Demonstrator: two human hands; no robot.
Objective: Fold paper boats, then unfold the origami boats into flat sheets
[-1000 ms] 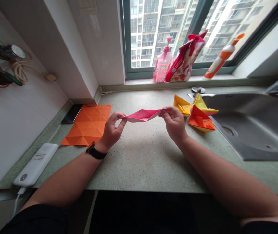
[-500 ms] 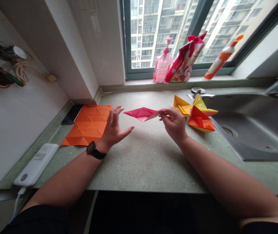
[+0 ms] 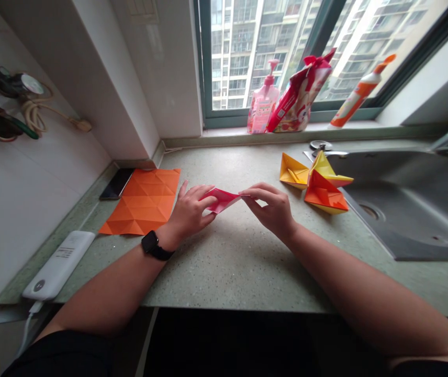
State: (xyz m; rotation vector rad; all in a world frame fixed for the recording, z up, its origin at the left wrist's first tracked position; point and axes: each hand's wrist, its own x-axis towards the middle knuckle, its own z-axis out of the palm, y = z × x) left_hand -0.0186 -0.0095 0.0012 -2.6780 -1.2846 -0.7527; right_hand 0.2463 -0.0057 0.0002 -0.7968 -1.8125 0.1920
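Over speckled counter [image 3: 239, 272]: pink folded origami [image 3: 222, 200] pinched btwn L hand [image 3: 190, 212] and R hand [image 3: 273, 209], both closed on it; creased orange sheet [image 3: 140, 201] nr L hand, yellow/orange origami boats [image 3: 320, 191] nr R hand.

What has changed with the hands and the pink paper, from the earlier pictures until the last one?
The left hand let go of the pink origami paper, opened, then came back and took it again. The right hand moved inward, so the hands are now close together, and the paper looks shorter. The creased orange sheet and the yellow and orange folded models stayed as they were.
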